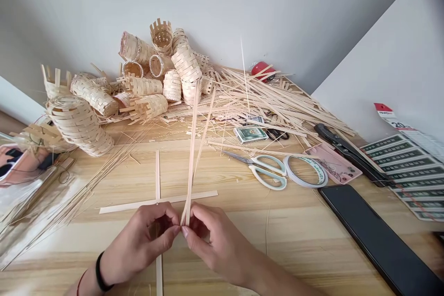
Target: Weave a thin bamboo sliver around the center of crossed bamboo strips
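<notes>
Both hands meet over the front of the table, pinching the lower ends of a bundle of thin bamboo strips [193, 148] that rises away from me. My left hand [145, 236], with a black band at its wrist, is closed at the bundle's left side. Fingertips touching it, my right hand [215, 240] grips the same ends from the right. Beneath and behind the hands, two flat strips lie crossed: a crosswise strip [132, 205] and a lengthwise strip [157, 171], partly hidden by the left hand.
Woven baskets [144, 85] are piled at the back left. Loose strips [267, 97] heap behind. To the right lie scissors [265, 166], a tape roll [324, 178], a pink tray [350, 175], a black-handled tool [347, 150] and a phone [378, 240]. Thin strands [86, 185] spread left.
</notes>
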`<action>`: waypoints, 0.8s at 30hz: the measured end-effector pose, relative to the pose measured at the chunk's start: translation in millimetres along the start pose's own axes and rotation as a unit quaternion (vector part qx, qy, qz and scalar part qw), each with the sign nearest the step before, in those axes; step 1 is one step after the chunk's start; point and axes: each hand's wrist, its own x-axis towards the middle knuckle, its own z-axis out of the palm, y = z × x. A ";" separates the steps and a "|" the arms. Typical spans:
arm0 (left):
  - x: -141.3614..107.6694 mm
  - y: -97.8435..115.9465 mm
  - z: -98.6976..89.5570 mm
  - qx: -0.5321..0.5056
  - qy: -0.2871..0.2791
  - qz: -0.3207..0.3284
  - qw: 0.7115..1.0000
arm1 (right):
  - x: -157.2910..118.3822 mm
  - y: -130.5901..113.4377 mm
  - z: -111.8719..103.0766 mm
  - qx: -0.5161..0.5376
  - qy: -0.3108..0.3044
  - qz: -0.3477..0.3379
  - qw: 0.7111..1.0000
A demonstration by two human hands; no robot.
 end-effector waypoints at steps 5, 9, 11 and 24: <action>-1.6 1.5 1.9 -0.006 -0.007 -0.003 1.000 | -0.5 -1.1 0.6 0.003 -0.009 -0.005 1.000; -2.7 0.6 3.1 -0.004 -0.017 -0.006 1.000 | -0.8 -0.7 0.9 -0.009 -0.013 -0.003 1.000; -3.2 -0.5 3.4 -0.004 -0.018 -0.009 1.000 | -1.0 -0.2 0.8 -0.012 -0.015 -0.002 1.000; -1.3 -0.4 4.7 -0.047 -0.029 -0.009 0.998 | -2.3 -0.3 1.3 -0.008 -0.019 0.010 1.000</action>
